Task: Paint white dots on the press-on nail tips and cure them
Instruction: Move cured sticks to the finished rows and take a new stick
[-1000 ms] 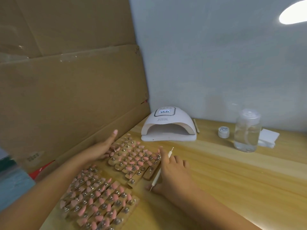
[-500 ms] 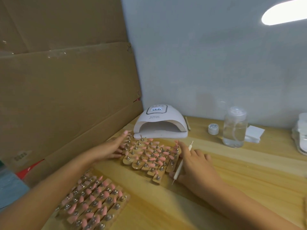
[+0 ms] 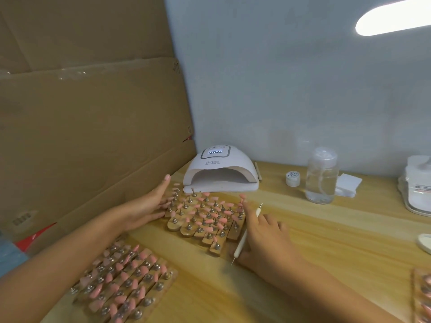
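Observation:
A cluster of wooden holder strips [image 3: 200, 227] carrying pink press-on nail tips [image 3: 210, 220] lies just in front of the white curing lamp [image 3: 220, 170], its far end at the lamp's base. My left hand [image 3: 149, 206] presses flat against the cluster's left side with straight fingers. My right hand [image 3: 263, 234] is at the cluster's right side, index finger extended along it, while it holds a white dotting tool [image 3: 245, 234] whose tip points down toward me. A second batch of pink tips on strips [image 3: 123, 283] lies nearer, at the lower left.
Cardboard sheets [image 3: 93, 127] stand along the left. On the wooden table [image 3: 326, 241] behind my right hand are a small white jar [image 3: 292, 178], a clear pump bottle [image 3: 322, 176], white wipes [image 3: 347, 184] and a plastic container [image 3: 417, 185]. More strips [image 3: 423, 297] show at the lower right edge.
Both hands have slid the cluster of holder strips away from me toward the lamp's opening. The nearer batch stayed where it was.

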The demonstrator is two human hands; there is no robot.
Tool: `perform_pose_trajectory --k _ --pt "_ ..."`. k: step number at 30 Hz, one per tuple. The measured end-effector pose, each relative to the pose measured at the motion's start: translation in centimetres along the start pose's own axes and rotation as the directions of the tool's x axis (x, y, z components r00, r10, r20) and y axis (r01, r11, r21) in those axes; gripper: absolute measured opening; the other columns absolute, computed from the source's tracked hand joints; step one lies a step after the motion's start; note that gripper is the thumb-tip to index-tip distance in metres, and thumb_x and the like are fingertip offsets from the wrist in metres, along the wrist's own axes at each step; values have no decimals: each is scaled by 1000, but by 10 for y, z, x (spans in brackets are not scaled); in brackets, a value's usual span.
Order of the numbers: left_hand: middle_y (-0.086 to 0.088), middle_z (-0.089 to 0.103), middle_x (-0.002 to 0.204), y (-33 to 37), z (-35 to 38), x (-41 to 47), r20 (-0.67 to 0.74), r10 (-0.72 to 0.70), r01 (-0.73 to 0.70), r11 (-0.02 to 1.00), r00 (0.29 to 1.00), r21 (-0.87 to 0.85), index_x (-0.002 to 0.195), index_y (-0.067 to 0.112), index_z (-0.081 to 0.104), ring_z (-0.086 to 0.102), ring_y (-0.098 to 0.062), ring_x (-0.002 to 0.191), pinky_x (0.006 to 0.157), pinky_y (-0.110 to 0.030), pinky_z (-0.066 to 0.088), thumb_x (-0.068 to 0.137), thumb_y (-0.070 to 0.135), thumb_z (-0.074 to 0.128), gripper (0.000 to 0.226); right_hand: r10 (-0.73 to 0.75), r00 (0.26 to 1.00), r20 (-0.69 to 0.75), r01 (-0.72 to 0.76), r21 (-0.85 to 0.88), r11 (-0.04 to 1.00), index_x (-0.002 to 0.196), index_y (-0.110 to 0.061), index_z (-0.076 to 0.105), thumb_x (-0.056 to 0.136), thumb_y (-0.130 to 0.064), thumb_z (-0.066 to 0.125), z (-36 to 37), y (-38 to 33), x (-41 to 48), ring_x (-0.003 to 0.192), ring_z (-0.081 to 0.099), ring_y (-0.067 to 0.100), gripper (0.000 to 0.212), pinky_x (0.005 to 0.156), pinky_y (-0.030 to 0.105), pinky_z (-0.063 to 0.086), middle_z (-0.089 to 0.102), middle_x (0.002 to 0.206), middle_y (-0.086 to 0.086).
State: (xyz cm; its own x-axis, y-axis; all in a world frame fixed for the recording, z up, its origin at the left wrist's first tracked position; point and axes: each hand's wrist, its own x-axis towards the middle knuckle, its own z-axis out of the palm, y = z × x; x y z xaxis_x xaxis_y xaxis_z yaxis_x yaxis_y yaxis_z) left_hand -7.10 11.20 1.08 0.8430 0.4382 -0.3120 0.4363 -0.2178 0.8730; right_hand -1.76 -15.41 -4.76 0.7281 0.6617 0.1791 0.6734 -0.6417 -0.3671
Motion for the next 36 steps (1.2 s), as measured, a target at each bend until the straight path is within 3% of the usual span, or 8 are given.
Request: perform_pose_trajectory --k 4,9,14,19,25,32,36 --pt "-11 33 153 -1 0 -12 40 -43 41 998 998 49 153 10 10 33 -19 139 108 -27 32 78 77 27 102 2 1000 15 -2 9 1000 153 -18 -18 82 -67 54 0 -3 -4 128 35 25 112 96 39 28 43 140 3" --pt "-8 34 153 -4 5 -17 51 -28 23 996 998 89 153 10 13 33 -18 139 106 -25 31 78 77 24 100 28 999 44 -27 -25 999 152 -18 -19 66 -81 59 -4 -5 -12 126 35 24 133 97 37 26 44 138 2" --pt "-5 44 145 -4 5 -13 47 -22 16 992 999 125 153 13 16 42 -14 130 109 -27 34 75 81 23 103 60 998 25 -58 -85 995 151 -17 -23 60 -89 54 -6 -7 -18 124 34 22 138 94 38 26 43 134 0" --pt "3 50 128 -7 10 -12 75 0 -10 992 997 126 151 15 23 46 -11 122 99 -20 38 75 80 24 99 96 995 0 -95 -144 985 149 -13 -24 64 -89 50 -6 -8 -22 122 36 24 136 93 40 29 42 133 2" --pt "-8 44 146 -3 9 -10 51 9 -15 993 999 119 150 14 26 45 -17 128 94 -21 43 75 78 22 99 125 992 23 -122 -104 987 151 -16 -20 61 -88 54 -6 -9 -19 123 34 24 137 91 39 29 41 131 2" --pt "-9 48 143 -5 -4 -8 -5 1 0 989 1000 147 145 16 35 49 -17 122 89 -22 44 82 75 20 88 131 991 11 -131 3 991 151 -19 -21 64 -83 60 5 -17 -7 124 35 25 135 97 40 28 40 135 4" --pt "-8 48 142 -5 -8 -6 -19 -3 6 987 1000 163 144 16 36 48 -19 125 95 -25 42 87 72 18 82 136 989 -53 -135 34 990 152 -19 -19 70 -78 59 14 -20 -3 121 35 25 127 95 40 25 40 131 5"
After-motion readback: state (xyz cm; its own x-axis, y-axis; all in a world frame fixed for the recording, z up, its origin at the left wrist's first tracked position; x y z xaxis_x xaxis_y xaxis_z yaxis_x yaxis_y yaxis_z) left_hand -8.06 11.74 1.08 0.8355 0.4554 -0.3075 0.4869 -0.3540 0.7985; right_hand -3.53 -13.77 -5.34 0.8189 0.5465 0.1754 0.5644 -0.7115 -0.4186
